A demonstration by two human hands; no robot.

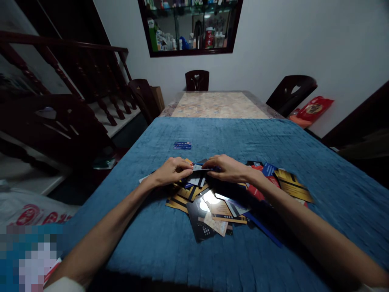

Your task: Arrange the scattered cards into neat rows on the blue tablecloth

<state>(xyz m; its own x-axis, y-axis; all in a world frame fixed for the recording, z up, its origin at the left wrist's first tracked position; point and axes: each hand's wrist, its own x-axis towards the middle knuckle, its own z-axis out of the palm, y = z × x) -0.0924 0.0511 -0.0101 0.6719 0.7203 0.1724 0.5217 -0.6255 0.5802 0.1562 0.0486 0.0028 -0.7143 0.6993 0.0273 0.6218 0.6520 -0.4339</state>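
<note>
A thin card (200, 169) is held level between my two hands, seen nearly edge-on. My left hand (173, 170) pinches its left end between thumb and fingers. At the other end, my right hand (225, 168) closes on it the same way. Below and around them spreads a loose pile of plastic cards, with gold cards (188, 194), a black card (197, 221), red ones (257, 192) and blue ones among them. A glare spot lies on the pile. Apart from the heap, farther up the cloth, lies a single blue card (182, 145).
A blue cloth (136, 243) covers the near part of the table, and its patterned top (212, 104) shows beyond. Dark wooden chairs (197, 80) stand around it. Plastic bags (36, 207) are at the lower left; a red bag (317, 108) is at the right.
</note>
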